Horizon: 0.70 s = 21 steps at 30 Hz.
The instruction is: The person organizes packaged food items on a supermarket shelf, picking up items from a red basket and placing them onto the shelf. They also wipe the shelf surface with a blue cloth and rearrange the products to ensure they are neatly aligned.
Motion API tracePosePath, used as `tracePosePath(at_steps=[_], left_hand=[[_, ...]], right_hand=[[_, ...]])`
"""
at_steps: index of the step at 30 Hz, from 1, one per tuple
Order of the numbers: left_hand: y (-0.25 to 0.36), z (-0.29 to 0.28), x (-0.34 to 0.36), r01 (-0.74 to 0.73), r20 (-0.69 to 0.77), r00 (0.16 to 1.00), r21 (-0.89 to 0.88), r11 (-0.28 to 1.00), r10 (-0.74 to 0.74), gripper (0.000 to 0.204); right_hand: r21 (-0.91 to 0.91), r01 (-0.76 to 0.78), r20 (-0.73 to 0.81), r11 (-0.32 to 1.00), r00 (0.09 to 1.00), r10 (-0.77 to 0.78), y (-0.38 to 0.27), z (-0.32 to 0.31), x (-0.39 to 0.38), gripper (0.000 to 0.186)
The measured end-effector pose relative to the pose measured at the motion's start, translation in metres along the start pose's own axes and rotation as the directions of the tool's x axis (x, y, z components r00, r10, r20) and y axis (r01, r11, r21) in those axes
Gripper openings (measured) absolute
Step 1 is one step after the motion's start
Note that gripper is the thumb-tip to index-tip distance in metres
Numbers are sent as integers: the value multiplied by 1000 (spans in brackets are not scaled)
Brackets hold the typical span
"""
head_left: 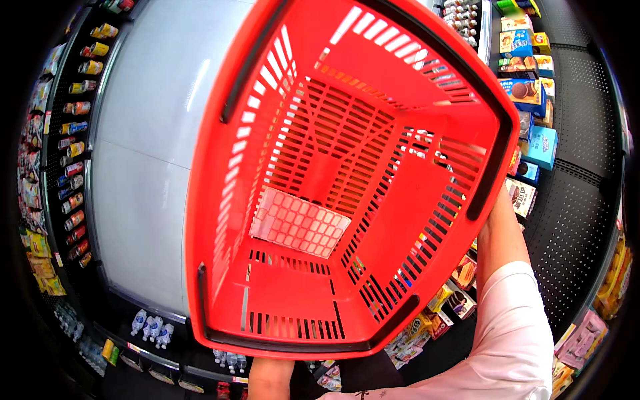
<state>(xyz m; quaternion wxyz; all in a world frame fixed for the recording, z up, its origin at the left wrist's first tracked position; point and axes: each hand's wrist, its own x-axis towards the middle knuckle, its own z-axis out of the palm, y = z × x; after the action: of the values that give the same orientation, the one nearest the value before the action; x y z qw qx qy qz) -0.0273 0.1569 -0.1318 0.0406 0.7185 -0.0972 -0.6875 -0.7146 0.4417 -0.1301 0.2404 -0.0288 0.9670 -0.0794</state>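
A red plastic shopping basket with slotted sides and black strips along its rim fills the middle of the view, raised and tilted so that its inside faces me. At its bottom lies a flat, pinkish-white rectangular panel patterned with rounded cells. It resembles a keyboard, but I cannot make out its kind. My left forearm reaches up behind the near rim. My right forearm runs up behind the basket's right side. Both arms bear the basket up, while the basket itself hides my hands and fingers.
Shelves with several cans and packets line the left, beyond a pale grey floor. Bottled drinks stand at the lower left. Along the right, boxed snacks sit close to my right arm on a black perforated shelf.
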Motion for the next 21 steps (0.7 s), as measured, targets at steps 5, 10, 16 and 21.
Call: tracePosePath(at_steps=[5, 10, 16, 21], left_hand=[[4, 9, -4, 1, 0, 1000, 53, 999, -1, 52], [24, 36, -2, -32, 46, 999, 91, 995, 28, 53], [82, 92, 7, -125, 208, 974, 169, 978, 89, 54], [199, 148, -17, -407, 443, 850, 214, 888, 283, 54]], right_hand=[[51, 12, 6, 999, 1000, -12, -6, 7, 5, 37], [167, 18, -12, 986, 1000, -16, -16, 5, 3, 35], [517, 69, -111, 853, 994, -13, -27, -3, -19, 33], [977, -29, 9, 213, 996, 94, -103, -21, -147, 39]])
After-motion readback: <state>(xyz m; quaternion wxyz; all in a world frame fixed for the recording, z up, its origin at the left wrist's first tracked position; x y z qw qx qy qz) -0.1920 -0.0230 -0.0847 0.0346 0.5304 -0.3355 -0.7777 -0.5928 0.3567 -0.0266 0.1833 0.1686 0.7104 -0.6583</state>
